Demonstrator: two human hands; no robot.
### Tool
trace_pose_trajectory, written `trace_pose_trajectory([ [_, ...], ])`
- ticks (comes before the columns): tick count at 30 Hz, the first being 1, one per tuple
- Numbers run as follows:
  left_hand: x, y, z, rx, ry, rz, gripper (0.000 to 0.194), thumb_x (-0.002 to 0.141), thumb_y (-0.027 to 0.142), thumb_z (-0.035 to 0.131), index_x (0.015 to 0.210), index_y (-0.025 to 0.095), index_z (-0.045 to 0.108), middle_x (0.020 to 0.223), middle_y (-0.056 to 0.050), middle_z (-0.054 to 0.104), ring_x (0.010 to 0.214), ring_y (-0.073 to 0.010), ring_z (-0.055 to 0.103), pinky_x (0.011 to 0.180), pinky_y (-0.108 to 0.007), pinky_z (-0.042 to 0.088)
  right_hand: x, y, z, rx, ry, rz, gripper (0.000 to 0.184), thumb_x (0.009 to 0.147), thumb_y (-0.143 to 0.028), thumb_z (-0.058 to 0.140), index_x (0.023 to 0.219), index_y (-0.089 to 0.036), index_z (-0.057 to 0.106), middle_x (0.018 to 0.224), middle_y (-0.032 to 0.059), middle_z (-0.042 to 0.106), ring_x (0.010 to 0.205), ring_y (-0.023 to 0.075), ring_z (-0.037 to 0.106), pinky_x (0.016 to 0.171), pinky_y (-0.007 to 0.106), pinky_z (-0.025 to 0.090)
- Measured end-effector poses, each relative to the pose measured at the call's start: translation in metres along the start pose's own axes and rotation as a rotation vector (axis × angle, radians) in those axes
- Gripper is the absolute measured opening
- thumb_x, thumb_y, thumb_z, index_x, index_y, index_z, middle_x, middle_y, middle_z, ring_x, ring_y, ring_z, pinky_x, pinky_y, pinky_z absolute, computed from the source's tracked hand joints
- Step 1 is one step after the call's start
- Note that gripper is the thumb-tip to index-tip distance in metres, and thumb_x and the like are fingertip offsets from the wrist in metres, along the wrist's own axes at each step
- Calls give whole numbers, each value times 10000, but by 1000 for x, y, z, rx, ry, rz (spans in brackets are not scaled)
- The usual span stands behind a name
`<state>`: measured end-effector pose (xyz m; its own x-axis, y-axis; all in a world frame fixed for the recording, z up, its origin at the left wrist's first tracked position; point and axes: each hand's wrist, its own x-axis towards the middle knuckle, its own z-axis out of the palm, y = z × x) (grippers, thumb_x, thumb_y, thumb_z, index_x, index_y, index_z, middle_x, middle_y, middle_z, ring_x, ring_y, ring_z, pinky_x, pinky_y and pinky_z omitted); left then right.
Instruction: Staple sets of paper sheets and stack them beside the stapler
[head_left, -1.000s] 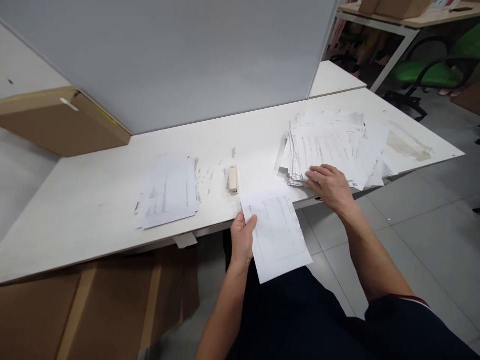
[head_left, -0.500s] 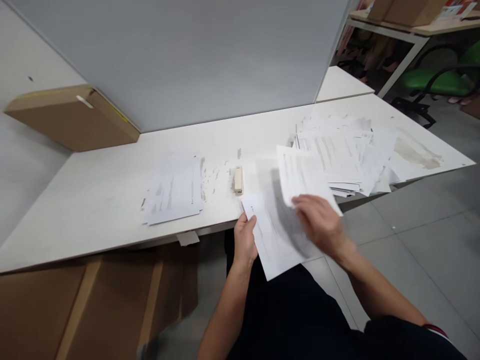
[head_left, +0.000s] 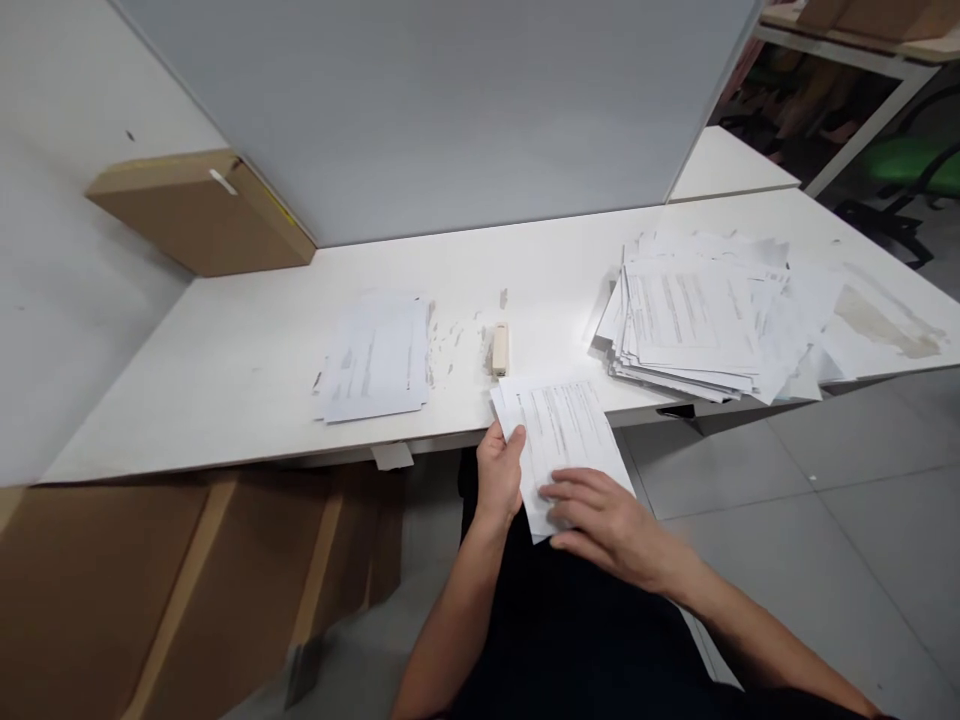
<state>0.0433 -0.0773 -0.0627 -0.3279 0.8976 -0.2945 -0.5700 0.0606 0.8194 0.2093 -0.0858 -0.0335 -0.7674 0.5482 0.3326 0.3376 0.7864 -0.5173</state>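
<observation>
Printed paper sheets (head_left: 566,430) lie one over another at the table's front edge, slightly out of line at the upper left corner. My left hand (head_left: 501,470) grips them by their left edge, thumb on top. Across the lower part of the top sheet rests my right hand (head_left: 600,520), its fingers stretched out and spread. Just beyond the sheets a small beige stapler (head_left: 500,350) stands on the table, touched by neither hand.
A neat paper stack (head_left: 375,360) lies left of the stapler. On the right is a larger, messy paper pile (head_left: 690,315). A cardboard box (head_left: 202,215) leans in the back left corner of the white table (head_left: 247,350); a grey partition (head_left: 480,110) closes off the back.
My right hand has brought a sheet leftward and down onto the sheet in my left hand, and its fingers have let go of the edge. The view has shifted slightly.
</observation>
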Motion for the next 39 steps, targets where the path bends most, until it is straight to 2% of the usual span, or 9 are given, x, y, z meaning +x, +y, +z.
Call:
trace_pose_trajectory([
  [4, -10, 27, -3, 58, -75, 137, 367, 752, 309, 680, 1099, 195, 637, 1092, -85, 680, 1037, -235, 623, 922, -378, 473, 4, 26, -25, 68, 435, 437, 344, 859, -332, 562, 1194, -255, 537, 1181, 119, 612, 1078, 272, 582, 894, 511, 492],
  [7, -13, 57, 1, 164, -109, 315, 322, 759, 311, 674, 1063, 207, 661, 1035, -74, 692, 1007, -229, 630, 900, -369, 493, 27, 43, -38, 433, 431, 589, 443, 845, -369, 577, 1262, -256, 479, 1195, 113, 600, 1057, 257, 595, 864, 476, 511],
  [10, -7, 87, 7, 280, -67, 544, 275, 736, 331, 695, 976, 198, 682, 916, -53, 699, 903, -209, 651, 826, -336, 523, 63, 48, -46, 762, 298, 459, 315, 837, -375, 587, 1118, -233, 573, 1056, 77, 659, 971, 227, 626, 828, 414, 529],
  [14, 9, 106, 6, 367, 0, 787, 292, 723, 355, 708, 964, 196, 667, 876, -30, 676, 877, -174, 640, 834, -305, 506, 105, 46, -45, 806, 470, 314, 187, 825, -387, 598, 924, -228, 609, 894, 31, 663, 897, 201, 621, 807, 366, 515],
  [20, 27, 92, -31, 381, 241, 712, 267, 709, 379, 712, 868, 167, 679, 810, -19, 682, 858, -161, 635, 842, -287, 497, 119, 64, -20, 740, 364, 298, 241, 898, -414, 468, 958, -213, 586, 885, 33, 631, 816, 163, 605, 773, 338, 510],
  [23, 27, 94, -48, 234, 352, 808, 231, 711, 326, 717, 879, 173, 672, 867, -23, 692, 940, -169, 630, 925, -324, 467, 123, 74, -5, 406, 361, 244, 270, 909, -352, 450, 1113, -223, 571, 1048, 86, 585, 837, 167, 592, 781, 350, 502],
  [29, 28, 113, -60, 158, 346, 908, 244, 718, 268, 718, 944, 188, 672, 1033, -43, 683, 1063, -177, 597, 1016, -356, 410, 156, 87, 18, -190, -9, 49, 281, 855, -199, 524, 1117, -249, 616, 1267, 139, 449, 914, 219, 570, 733, 340, 479],
  [36, 39, 111, -48, 228, 345, 860, 283, 721, 333, 711, 950, 171, 672, 984, -57, 693, 1014, -181, 619, 963, -332, 451, 194, 127, 7, -173, -21, 118, 289, 855, -128, 457, 1067, -205, 637, 1265, 132, 485, 945, 214, 594, 805, 345, 460],
  [39, 46, 112, -40, 265, 313, 840, 287, 737, 336, 694, 972, 172, 668, 960, -50, 691, 996, -170, 622, 964, -318, 447, 192, 124, -10, 76, 121, 156, 256, 897, -253, 457, 1088, -211, 622, 1261, 119, 512, 1018, 219, 580, 847, 369, 463],
])
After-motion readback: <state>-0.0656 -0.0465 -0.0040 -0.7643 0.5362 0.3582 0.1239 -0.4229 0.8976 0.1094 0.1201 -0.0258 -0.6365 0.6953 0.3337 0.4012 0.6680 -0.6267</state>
